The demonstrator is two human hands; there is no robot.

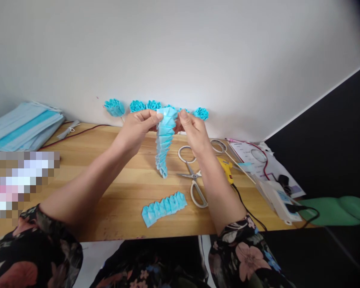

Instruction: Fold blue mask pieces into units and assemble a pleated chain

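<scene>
Raised above the table, a pleated light-blue strip (165, 138) hangs down between my two hands, its lower end curling a little. My left hand (137, 127) pinches its upper left edge between thumb and fingers. At the upper right edge, my right hand (195, 130) is closed on the same strip, its fingertips partly hidden behind it. A second pleated blue strip (164, 208) lies flat near the table's front edge. Scissors (193, 175) with white handles lie with blades apart, partly covered by my right forearm.
Several blue flowers (114, 107) line the wall. Stacked face masks (24, 124) are at the left, beside a tied white bundle (69, 129). At the right are a yellow glue gun (226, 170), a white ring (218, 146), papers (246, 156), a power strip (283, 204) and black cord (249, 210).
</scene>
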